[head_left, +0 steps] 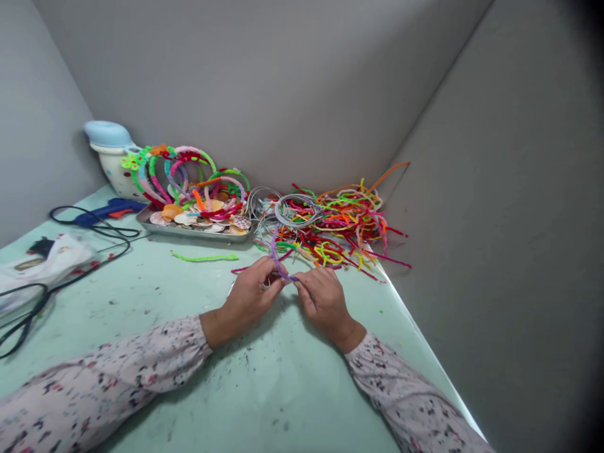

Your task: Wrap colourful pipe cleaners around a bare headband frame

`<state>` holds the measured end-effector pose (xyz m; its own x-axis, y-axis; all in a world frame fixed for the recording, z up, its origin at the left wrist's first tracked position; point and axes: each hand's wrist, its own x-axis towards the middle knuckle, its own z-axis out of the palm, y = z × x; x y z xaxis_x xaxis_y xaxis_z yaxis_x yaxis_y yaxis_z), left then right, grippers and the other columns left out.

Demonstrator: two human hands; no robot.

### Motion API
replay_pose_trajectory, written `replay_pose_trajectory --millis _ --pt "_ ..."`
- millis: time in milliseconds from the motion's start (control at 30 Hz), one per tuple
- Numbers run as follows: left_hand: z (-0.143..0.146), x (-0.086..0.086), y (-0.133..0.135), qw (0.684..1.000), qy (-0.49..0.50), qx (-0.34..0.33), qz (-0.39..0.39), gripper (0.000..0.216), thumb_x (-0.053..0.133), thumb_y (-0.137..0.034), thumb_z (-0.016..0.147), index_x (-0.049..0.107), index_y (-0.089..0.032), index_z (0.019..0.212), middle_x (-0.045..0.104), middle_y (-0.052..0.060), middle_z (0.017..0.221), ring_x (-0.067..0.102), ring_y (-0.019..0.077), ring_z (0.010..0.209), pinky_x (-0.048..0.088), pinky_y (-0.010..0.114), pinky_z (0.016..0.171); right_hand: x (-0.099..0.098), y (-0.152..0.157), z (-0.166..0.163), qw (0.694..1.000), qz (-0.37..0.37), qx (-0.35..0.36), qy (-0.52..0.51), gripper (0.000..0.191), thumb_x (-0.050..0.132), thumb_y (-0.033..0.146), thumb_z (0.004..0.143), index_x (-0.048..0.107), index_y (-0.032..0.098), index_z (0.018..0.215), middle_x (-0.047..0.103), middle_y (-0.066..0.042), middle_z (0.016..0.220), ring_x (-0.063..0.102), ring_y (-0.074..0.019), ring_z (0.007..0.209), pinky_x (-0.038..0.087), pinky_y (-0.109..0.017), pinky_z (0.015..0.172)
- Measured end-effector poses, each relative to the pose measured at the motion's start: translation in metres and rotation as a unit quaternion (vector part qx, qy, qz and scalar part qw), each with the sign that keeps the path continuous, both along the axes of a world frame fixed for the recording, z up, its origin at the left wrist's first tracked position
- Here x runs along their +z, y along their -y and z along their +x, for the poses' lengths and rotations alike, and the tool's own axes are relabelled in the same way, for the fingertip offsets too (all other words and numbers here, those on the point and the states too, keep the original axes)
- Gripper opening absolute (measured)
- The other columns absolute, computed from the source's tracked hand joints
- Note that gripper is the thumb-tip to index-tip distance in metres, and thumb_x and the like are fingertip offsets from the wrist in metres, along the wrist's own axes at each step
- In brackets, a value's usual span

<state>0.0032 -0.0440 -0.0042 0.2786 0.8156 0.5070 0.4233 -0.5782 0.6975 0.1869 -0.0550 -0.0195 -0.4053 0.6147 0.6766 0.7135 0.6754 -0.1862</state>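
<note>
A purple pipe cleaner [275, 248] runs between my two hands, above the pale green table [255, 390]. My left hand [250, 292] pinches it between thumb and fingers, and its upper end curves up and away. Close beside it, my right hand [325, 302] grips the other end with the fingertips. Just beyond my hands lies a tangled heap of multicoloured pipe cleaners [349, 220], with coils of grey wire [298, 211] on its left part. One bright green pipe cleaner [205, 257] lies alone to the left of my left hand.
A metal tray [198, 234] holds seashells [186, 218] and fuzzy coloured hoops [193, 157]. Behind it stands a white container with a blue lid [109, 135]. To the left are a blue tool [106, 211], a black cord [94, 267] and a white plastic bag [61, 258]. Grey walls [264, 82] border the table.
</note>
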Motion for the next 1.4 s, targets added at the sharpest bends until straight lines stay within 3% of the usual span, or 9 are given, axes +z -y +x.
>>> replay_pose_trajectory --millis 700,1400 --pt "-0.0004 0.001 0.0039 1.0 0.019 0.0 -0.009 0.01 0.058 -0.021 0.083 0.054 -0.017 0.075 0.055 -0.001 0.069 0.049 0.0116 0.064 0.039 0.023 0.059 0.0015 0.0002 0.0003 1.0 -0.004 0.012 0.007 0.019 0.046 0.022 0.093 0.063 0.017 0.099 0.062 -0.006 0.078 0.053 -0.0197 0.078 0.037 -0.034 0.072" --pt "0.0 0.003 0.0032 1.0 0.001 0.015 -0.002 0.01 0.057 -0.025 0.086 0.058 -0.017 0.08 0.061 0.001 0.074 0.054 0.0125 0.067 0.043 0.024 0.062 -0.0007 -0.0004 0.0004 1.0 -0.002 -0.001 0.007 0.019 0.047 0.023 0.093 0.064 0.017 0.098 0.062 -0.005 0.077 0.054 -0.0191 0.077 0.037 -0.034 0.071"
